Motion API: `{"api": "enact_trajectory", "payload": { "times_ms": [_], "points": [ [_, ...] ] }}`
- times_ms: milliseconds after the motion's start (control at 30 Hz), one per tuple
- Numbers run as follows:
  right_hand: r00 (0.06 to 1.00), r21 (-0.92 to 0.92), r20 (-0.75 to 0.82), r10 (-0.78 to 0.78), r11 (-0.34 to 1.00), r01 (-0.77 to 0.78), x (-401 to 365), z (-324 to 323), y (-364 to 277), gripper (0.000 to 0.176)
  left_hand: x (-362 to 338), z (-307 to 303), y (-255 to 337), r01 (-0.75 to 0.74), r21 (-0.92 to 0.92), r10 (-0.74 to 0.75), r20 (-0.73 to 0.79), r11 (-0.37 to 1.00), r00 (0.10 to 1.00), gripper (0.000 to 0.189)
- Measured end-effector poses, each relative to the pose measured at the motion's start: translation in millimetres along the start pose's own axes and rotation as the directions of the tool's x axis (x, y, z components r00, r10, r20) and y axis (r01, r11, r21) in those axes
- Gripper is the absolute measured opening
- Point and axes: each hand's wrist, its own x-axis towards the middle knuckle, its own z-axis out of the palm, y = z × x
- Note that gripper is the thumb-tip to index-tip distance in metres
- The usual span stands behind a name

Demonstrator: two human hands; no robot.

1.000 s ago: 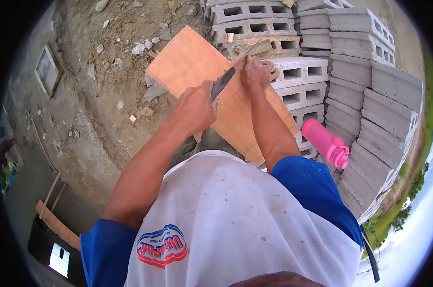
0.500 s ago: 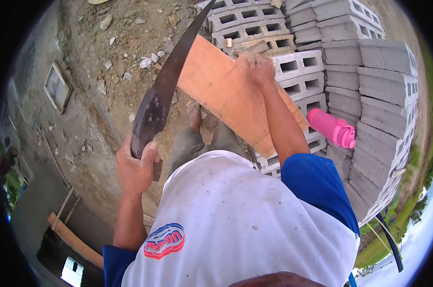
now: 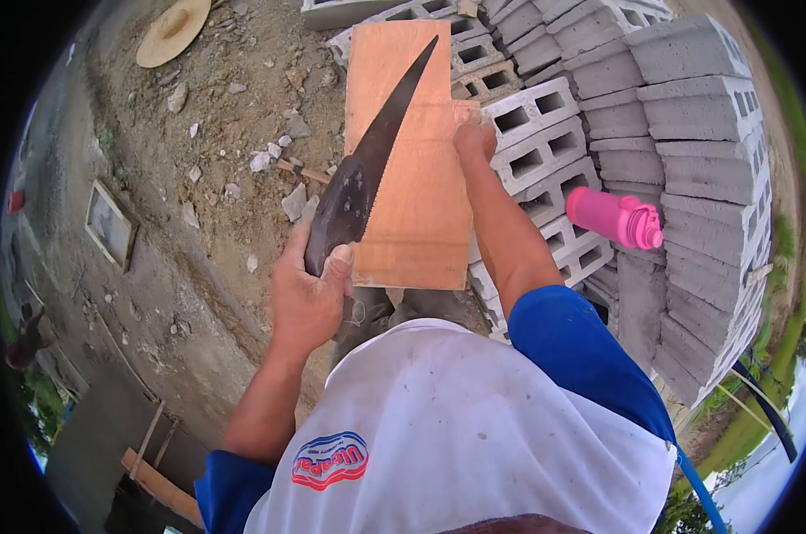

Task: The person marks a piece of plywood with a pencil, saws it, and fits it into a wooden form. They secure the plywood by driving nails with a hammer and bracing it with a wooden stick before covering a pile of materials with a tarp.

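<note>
My left hand (image 3: 309,289) is closed around the dark handle of a handsaw (image 3: 380,133). The blade points up and to the right, overlapping the plywood board (image 3: 412,200) in this view, its toothed edge facing right. The orange-brown board has a step cut in its right side and a faint line across its lower part. At that step, my right hand (image 3: 476,138) grips the board's edge with fingers curled; the fingertips are partly hidden. Below the board's lower edge, my legs show in part.
Hollow concrete blocks (image 3: 541,165) are stacked along the right. A pink bottle (image 3: 612,218) rests on them. Rubble lies on the dirt at left, with a straw hat (image 3: 173,31) and a small framed panel (image 3: 109,225). A wooden plank (image 3: 162,488) is at lower left.
The board has turned from slanted to nearly upright in view, with my right hand still on it. My left hand has brought the saw rightward over the board. The view has shifted slightly.
</note>
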Motion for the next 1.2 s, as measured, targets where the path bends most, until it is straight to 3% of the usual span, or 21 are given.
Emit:
{"api": "enact_trajectory", "payload": {
  "times_ms": [67,100,233,333,433,633,767,867,967,1200],
  "points": [
    [0.992,-0.057,-0.124,-0.003,0.998,-0.004,-16,11,19,0.042,5,10,1,0.027,0.026,-0.028,0.041,0.999,0.999,0.049],
    [0.974,-0.164,-0.154,-0.167,0.976,0.141,-21,16,33,0.049,4,13,-2,0.016,0.083,-0.021,0.057,0.996,0.998,0.047],
    [0.933,-0.221,-0.229,-0.276,0.949,0.226,-39,23,45,0.067,-12,22,-14,-0.037,0.287,0.010,0.096,0.957,0.995,0.046],
    [0.873,-0.323,-0.204,-0.443,0.872,0.367,-37,19,54,0.064,-18,28,-18,-0.091,0.382,0.039,0.140,0.920,0.989,0.047],
    [0.839,-0.347,-0.180,-0.514,0.831,0.435,-32,28,60,0.060,-19,39,-19,-0.091,0.433,0.027,0.152,0.897,0.988,0.047],
    [0.877,-0.280,-0.112,-0.468,0.861,0.424,-34,25,54,0.056,-21,57,-15,-0.118,0.489,0.061,0.130,0.864,0.990,0.048],
    [0.827,-0.290,-0.051,-0.559,0.801,0.524,-26,15,64,0.050,-24,71,4,-0.105,0.535,0.043,0.129,0.838,0.991,0.049],
    [0.784,-0.300,-0.050,-0.619,0.758,0.579,-20,9,69,0.048,-29,76,16,0.000,0.564,-0.087,0.127,0.826,0.988,0.050],
    [0.788,-0.307,-0.080,-0.611,0.767,0.564,-21,12,66,0.048,-33,82,19,-0.044,0.559,-0.027,0.118,0.828,0.993,0.051],
    [0.786,-0.303,-0.058,-0.615,0.761,0.573,-21,15,72,0.053,-34,104,15,0.134,0.611,-0.251,0.109,0.780,0.962,0.050]
  ]
}}
